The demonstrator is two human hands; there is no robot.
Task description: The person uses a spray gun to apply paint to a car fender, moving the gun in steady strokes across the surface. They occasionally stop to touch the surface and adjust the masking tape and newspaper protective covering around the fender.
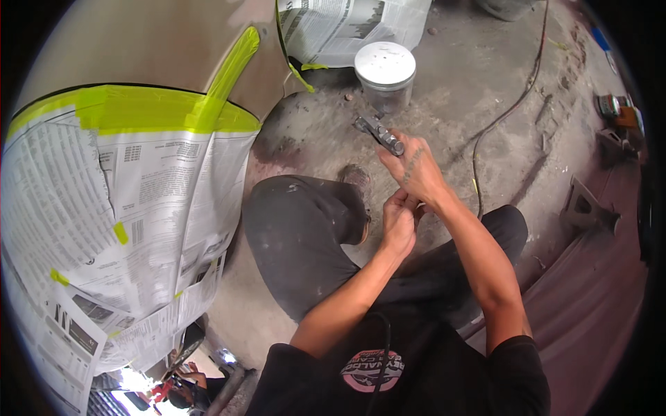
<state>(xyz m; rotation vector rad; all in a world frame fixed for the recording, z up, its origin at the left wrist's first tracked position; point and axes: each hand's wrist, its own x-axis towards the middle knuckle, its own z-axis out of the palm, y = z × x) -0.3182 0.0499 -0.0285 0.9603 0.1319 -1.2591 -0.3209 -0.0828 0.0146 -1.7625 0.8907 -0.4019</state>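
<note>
My right hand (pixel 420 170) is closed round a silver metal spray gun (pixel 380 135), its head pointing forward and left. My left hand (pixel 399 225) is just below, fingers closed at the underside of the right hand; what they grip is hidden, though a dark hose (pixel 383 333) runs over my shirt. Beyond the gun stands a pot (pixel 388 100) with a white top. To the left is a car panel (pixel 152 48) masked with yellow tape (pixel 159 111) and newspaper (pixel 159 187). I sit on the concrete floor with bent knees.
More newspaper masking (pixel 347 31) is at the top. A cord (pixel 479 149) crosses the floor at right. Metal brackets (pixel 586 208), a dark red panel (pixel 590 298) and cans (pixel 610 105) lie along the right. Another person (pixel 191 388) is at lower left; a bucket (pixel 505 8) is at top right.
</note>
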